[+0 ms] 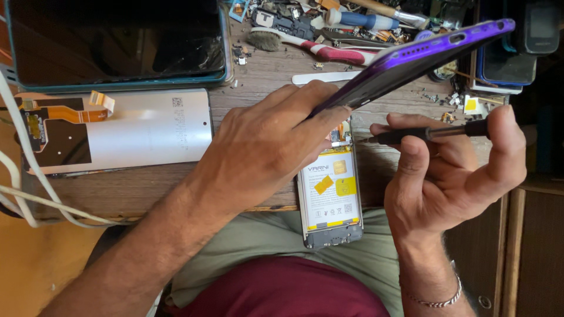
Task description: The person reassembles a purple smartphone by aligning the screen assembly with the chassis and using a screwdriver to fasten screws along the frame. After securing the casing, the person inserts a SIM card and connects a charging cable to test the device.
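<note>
Right hand (pixel 452 176) grip clamps screwdriver (pixel 429 134); left hand (pixel 264 147) grip pinches purple cover (pixel 423 56) above.

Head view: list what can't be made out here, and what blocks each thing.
- Opened phone: its upper part is hidden under the left hand and the lifted purple back cover.
- Screwdriver in the right hand: its tip is too small to tell its type.
- Small parts on the wooden table: too tiny and cluttered to identify.
- Dark tablet: cut off by the top edge.
</note>
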